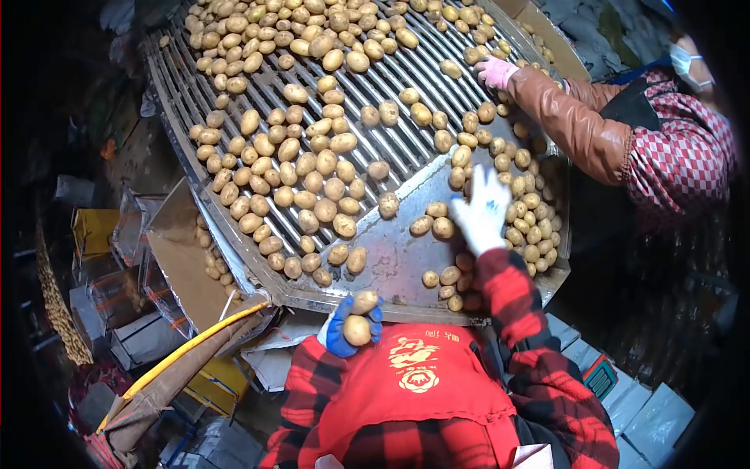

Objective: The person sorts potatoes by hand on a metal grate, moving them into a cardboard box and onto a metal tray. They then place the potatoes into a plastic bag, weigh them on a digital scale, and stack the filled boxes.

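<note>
Many potatoes (pixel 312 184) lie on a slatted metal rack (pixel 375 74) and on the flat metal plate (pixel 383 258) at its near end. My left hand (pixel 341 328), in a blue and white glove, is closed around two potatoes (pixel 358 330) at the near edge, in front of the red apron (pixel 422 367). My right hand (pixel 484 209), in a white glove, reaches over the plate with fingers spread, palm down, beside a pile of potatoes (pixel 539 219). Whatever lies under its palm is hidden.
At the upper right a co-worker's pink-gloved hand (pixel 495 72) reaches onto the rack's edge. An open cardboard box (pixel 183 270) with potatoes stands at the left, near a yellow-edged strap (pixel 187 346). Another box (pixel 555 39) is at the top right. Wrapped boxes (pixel 656 418) lie lower right.
</note>
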A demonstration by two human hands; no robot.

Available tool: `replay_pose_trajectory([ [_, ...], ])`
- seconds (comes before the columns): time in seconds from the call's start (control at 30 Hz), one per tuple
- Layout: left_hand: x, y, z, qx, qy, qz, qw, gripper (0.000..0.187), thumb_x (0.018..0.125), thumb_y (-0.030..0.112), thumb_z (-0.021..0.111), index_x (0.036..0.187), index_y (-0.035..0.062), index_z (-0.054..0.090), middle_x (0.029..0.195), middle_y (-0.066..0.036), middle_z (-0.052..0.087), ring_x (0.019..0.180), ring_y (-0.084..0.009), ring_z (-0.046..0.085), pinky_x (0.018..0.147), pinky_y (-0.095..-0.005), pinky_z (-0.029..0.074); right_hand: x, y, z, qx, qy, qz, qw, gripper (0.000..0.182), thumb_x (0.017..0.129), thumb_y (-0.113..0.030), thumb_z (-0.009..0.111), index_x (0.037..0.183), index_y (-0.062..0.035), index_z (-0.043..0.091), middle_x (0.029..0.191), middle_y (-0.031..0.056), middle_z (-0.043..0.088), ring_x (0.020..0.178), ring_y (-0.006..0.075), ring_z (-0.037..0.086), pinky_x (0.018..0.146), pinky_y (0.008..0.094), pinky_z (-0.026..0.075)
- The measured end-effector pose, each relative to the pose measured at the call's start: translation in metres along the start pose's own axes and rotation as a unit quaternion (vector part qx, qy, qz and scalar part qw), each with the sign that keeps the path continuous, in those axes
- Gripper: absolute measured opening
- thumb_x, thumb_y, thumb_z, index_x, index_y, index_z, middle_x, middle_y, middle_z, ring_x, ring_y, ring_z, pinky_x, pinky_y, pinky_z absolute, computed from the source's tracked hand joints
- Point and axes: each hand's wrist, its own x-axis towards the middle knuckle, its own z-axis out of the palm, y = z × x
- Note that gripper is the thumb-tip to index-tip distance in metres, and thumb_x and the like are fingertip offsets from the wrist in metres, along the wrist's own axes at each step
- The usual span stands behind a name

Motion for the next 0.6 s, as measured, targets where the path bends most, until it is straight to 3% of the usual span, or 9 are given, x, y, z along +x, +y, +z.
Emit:
replay_pose_trajectory([
  [0.03,0.003,-0.005,-0.023,-0.077,-0.037,-0.009,0.996,0.067,0.095,0.059,0.050,0.128,0.0003,0.053,0.113,-0.016,0.063,0.085,-0.0278,0.066,0.067,-0.0386,0.055,-0.001,0.033,0.047,0.011,-0.007,0.001,1.000,0.057,0.078,-0.027,0.065,0.133,-0.0130,0.053,0.113,0.0158,0.062,0.101,0.0373,0.059,0.089,0.0494,0.044],
  [0.07,0.006,-0.002,-0.019,-0.077,-0.038,-0.006,0.996,0.067,0.095,0.059,0.050,0.128,0.0003,0.053,0.113,-0.016,0.063,0.085,-0.0278,0.066,0.067,-0.0386,0.055,0.010,0.042,0.067,0.022,-0.013,0.004,1.000,0.062,0.077,-0.027,0.067,0.135,-0.0142,0.051,0.111,0.0146,0.063,0.097,0.0383,0.061,0.086,0.0481,0.046],
  [0.13,0.016,0.004,-0.010,-0.050,0.004,0.002,0.999,0.069,0.095,0.060,0.050,0.131,0.0014,0.052,0.136,-0.021,0.053,0.098,-0.0321,0.067,0.070,-0.0381,0.056,0.036,0.050,0.079,0.020,-0.173,0.051,0.983,0.058,0.079,-0.027,0.064,0.135,-0.0145,0.053,0.109,0.0156,0.058,0.105,0.0350,0.055,0.091,0.0506,0.039],
  [0.17,0.024,0.008,-0.011,-0.005,-0.015,-0.011,1.000,0.068,0.095,0.059,0.050,0.135,0.0044,0.051,0.153,-0.022,0.035,0.116,-0.0380,0.060,0.072,-0.0376,0.057,0.051,0.045,0.059,0.033,-0.220,0.054,0.973,0.057,0.078,-0.019,0.061,0.134,-0.0107,0.053,0.108,0.0174,0.062,0.099,0.0367,0.059,0.089,0.0491,0.044],
  [0.3,0.052,0.016,0.014,-0.047,-0.063,-0.028,0.996,0.068,0.094,0.062,0.049,0.138,0.0094,0.048,0.156,-0.017,0.031,0.135,-0.0409,0.042,0.069,-0.0338,0.054,0.020,0.023,0.010,0.133,-0.023,-0.012,0.991,0.051,0.075,-0.009,0.056,0.126,-0.0078,0.058,0.108,0.0181,0.064,0.098,0.0379,0.059,0.086,0.0498,0.045],
  [0.4,0.070,0.016,0.011,-0.156,-0.051,-0.039,0.986,0.072,0.090,0.066,0.052,0.135,0.0095,0.050,0.150,-0.017,0.041,0.125,-0.0383,0.052,0.064,-0.0313,0.052,-0.023,-0.041,-0.062,0.261,-0.268,-0.110,0.921,0.050,0.075,-0.008,0.058,0.125,-0.0043,0.060,0.117,0.0220,0.063,0.112,0.0428,0.055,0.097,0.0500,0.043],
  [0.47,0.064,0.013,-0.021,-0.144,-0.070,-0.053,0.986,0.075,0.086,0.066,0.057,0.132,0.0072,0.051,0.131,-0.019,0.056,0.098,-0.0325,0.062,0.064,-0.0338,0.052,-0.069,-0.073,-0.082,0.368,-0.293,-0.186,0.863,0.054,0.080,-0.016,0.064,0.131,-0.0036,0.055,0.125,0.0229,0.059,0.119,0.0407,0.052,0.101,0.0487,0.041],
  [0.53,0.020,0.018,-0.039,-0.092,0.014,0.023,0.995,0.075,0.086,0.064,0.060,0.131,0.0043,0.052,0.129,-0.024,0.056,0.099,-0.0328,0.062,0.068,-0.0377,0.053,-0.082,-0.079,-0.086,0.486,-0.321,-0.123,0.803,0.054,0.081,-0.019,0.064,0.130,-0.0005,0.053,0.122,0.0227,0.059,0.115,0.0394,0.052,0.105,0.0478,0.038],
  [0.6,-0.047,0.030,-0.058,-0.135,-0.035,-0.010,0.990,0.066,0.086,0.038,0.063,0.139,0.0042,0.043,0.131,-0.025,0.053,0.091,-0.0295,0.058,0.069,-0.0381,0.049,-0.087,-0.073,-0.074,0.477,-0.352,-0.096,0.800,0.054,0.079,-0.020,0.066,0.128,-0.0008,0.055,0.125,0.0193,0.057,0.113,0.0404,0.052,0.103,0.0498,0.037],
])
